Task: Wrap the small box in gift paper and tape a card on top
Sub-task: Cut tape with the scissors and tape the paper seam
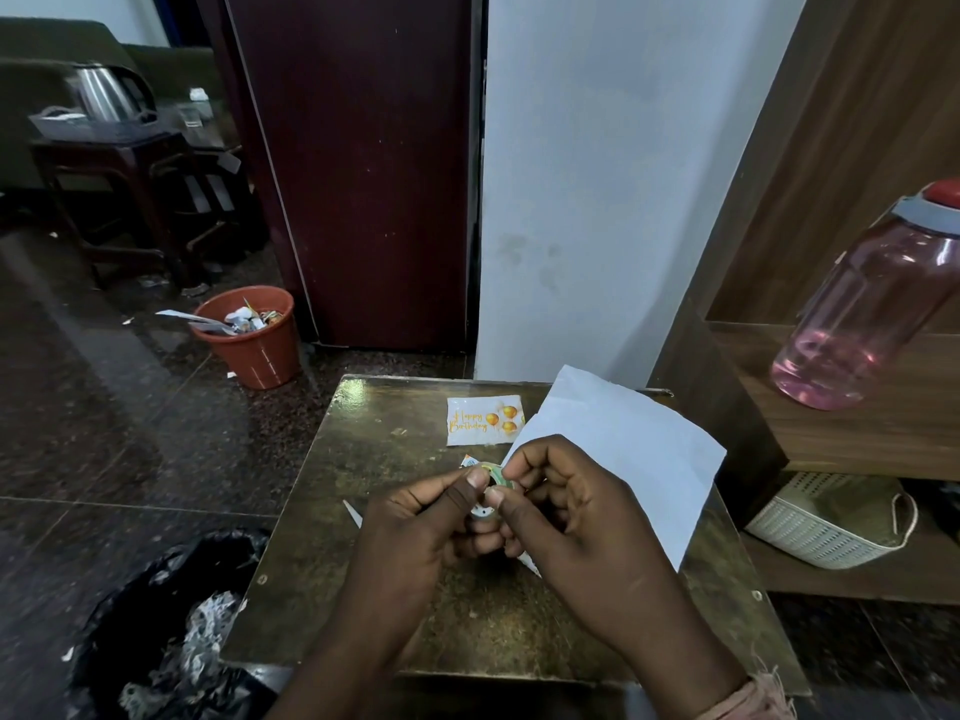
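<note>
Pinching a tape roll [488, 491] between left hand [426, 527] and right hand [566, 522], a person is readying tape while the card [483, 420] is lying untaped on the worktop [363, 511] beside unfolded paper [639, 449], with no box visible.

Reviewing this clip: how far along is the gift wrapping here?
Nothing looks finished. The paper lies unfolded on the table and the birthday card lies loose beside it. Both hands, left and right, hold the tape roll. No box shows. Wrapping and taping the card remain.
</note>
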Demonstrator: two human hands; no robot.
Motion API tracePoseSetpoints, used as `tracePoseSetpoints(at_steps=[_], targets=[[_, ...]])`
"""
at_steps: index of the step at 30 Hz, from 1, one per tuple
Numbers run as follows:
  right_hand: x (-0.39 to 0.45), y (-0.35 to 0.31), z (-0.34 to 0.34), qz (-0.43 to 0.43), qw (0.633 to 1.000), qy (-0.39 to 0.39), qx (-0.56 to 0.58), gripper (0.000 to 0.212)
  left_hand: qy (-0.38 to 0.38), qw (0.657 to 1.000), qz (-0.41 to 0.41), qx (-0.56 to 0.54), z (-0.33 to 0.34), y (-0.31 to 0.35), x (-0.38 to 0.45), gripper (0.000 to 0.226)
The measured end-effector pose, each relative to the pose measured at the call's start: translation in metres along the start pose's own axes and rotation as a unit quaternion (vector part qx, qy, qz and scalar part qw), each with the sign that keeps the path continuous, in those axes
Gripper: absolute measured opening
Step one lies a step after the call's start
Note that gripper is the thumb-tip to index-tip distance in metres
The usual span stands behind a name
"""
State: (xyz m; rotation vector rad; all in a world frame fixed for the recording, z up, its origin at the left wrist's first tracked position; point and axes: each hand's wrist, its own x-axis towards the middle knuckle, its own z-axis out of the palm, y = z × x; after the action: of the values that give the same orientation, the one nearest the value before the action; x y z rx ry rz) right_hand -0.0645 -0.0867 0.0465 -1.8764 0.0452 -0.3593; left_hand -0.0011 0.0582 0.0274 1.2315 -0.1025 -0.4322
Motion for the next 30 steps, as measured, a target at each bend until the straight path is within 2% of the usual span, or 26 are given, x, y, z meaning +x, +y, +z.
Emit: tracePoseSetpoints(at_steps=[10, 18, 30], targets=[[-0.002, -0.001, 0.006, -0.018, 0.998, 0.034, -0.040, 0.012, 0.024, 0.999, -0.004, -0.039, 0.006, -0.001, -0.001, 0.020], [-0.002, 0.001, 0.010, -0.036, 0.994, 0.064, -0.084, 0.010, 0.048, 0.998, -0.024, -0.041, 0.006, -0.004, -0.001, 0.024], [-0.003, 0.000, 0.019, -0.040, 0.992, 0.092, -0.078, 0.015, 0.069, 0.996, -0.020, -0.044, 0.007, -0.006, -0.001, 0.024]])
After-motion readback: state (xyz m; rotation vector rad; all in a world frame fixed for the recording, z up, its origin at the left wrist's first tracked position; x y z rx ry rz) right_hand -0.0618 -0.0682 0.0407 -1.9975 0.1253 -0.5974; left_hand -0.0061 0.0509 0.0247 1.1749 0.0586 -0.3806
